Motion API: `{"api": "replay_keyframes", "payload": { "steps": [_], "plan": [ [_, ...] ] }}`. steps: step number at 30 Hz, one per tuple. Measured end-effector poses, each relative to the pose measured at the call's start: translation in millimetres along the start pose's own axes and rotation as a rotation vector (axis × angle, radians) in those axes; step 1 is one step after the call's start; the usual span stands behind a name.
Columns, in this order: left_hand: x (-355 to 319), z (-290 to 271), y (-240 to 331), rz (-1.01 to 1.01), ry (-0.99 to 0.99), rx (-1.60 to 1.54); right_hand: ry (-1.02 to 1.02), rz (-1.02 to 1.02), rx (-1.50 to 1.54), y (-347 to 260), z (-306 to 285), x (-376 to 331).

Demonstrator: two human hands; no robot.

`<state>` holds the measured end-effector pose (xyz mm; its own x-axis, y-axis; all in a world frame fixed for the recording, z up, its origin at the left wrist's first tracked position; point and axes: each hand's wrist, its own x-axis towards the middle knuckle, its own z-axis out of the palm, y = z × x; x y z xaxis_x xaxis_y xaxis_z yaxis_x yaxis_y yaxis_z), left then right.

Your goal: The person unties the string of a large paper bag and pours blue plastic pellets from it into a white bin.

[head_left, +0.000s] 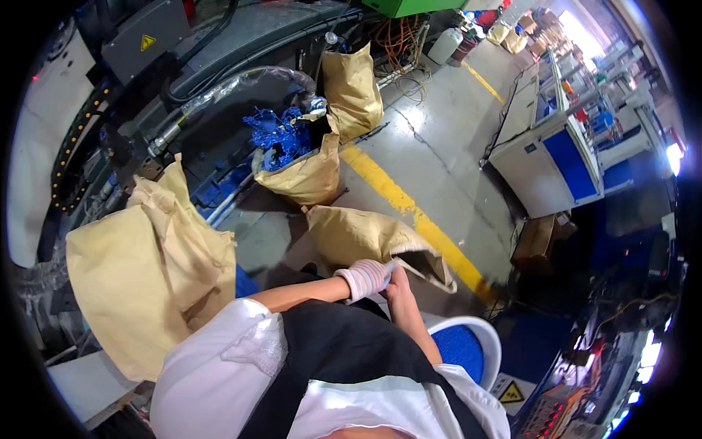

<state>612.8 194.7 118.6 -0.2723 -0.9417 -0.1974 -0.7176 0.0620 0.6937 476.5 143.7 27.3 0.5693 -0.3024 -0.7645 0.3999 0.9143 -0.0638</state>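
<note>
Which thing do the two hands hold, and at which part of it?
Both the gloved left hand and the bare right hand grip a tan paper sack at the rim of its open mouth.

You've got strong daylight from the top right, w/ glare blowing out the far aisle and a sheen on the concrete floor [439, 132]. Lower right is dim, deep shadow. Heavy fisheye bend and black vignette at edges; center's fairly sharp.
</note>
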Motion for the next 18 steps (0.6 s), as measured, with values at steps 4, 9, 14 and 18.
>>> {"api": "replay_keyframes", "payload": {
  "steps": [4, 9, 14, 18],
  "plan": [
    [64, -26, 11, 0.159, -0.069, -0.032, 0.224, -0.186, -0.135, -64, 2, 3],
    [140, -34, 7, 0.216, -0.139, -0.108, 0.340, -0.306, -0.194, -133, -29, 13],
    [236, -40, -18, 0.200, -0.175, -0.103, 0.391, -0.443, -0.130, -212, -38, 58],
    [306, -101, -21, 0.014, -0.274, -0.006, 0.279, -0.243, 0.147, -299, -63, 71]
  ]
}}
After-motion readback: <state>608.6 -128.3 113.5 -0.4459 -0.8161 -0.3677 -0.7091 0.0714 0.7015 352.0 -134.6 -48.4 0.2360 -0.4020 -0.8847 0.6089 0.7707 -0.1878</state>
